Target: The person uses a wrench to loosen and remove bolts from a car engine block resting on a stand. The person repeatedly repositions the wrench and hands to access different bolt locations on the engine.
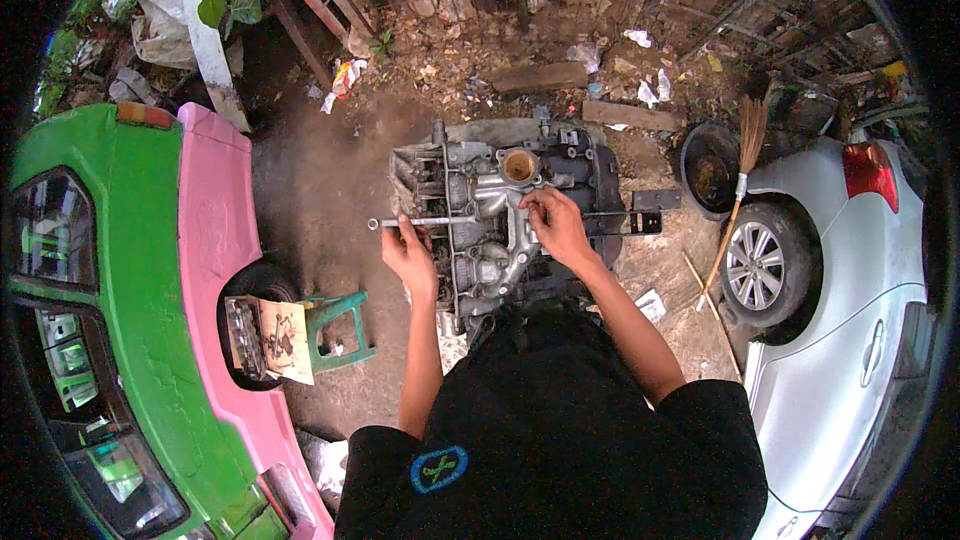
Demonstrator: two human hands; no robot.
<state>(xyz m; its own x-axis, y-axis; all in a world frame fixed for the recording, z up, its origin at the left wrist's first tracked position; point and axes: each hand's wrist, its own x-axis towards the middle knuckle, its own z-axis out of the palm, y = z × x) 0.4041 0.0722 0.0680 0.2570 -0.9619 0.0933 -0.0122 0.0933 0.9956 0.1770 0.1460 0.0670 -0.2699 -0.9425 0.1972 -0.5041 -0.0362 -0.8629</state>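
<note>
Wrench (448, 221) pinched in left hand (408, 262), long axis crosswise, shaft running right from that grip over engine (519, 238) toward right hand (560, 228). Left hand's nearer; right fingers bent at engine's top, can't tell if pinching.

Your left forearm (421, 360) reaches almost straight forward | your left hand (410, 258) has its fingers bent in a grip | your right forearm (628, 320) slants forward and inward | your right hand (558, 227) shows its back, fingers curled, perhaps pinching, though the fingertips are too small to be sure
</note>
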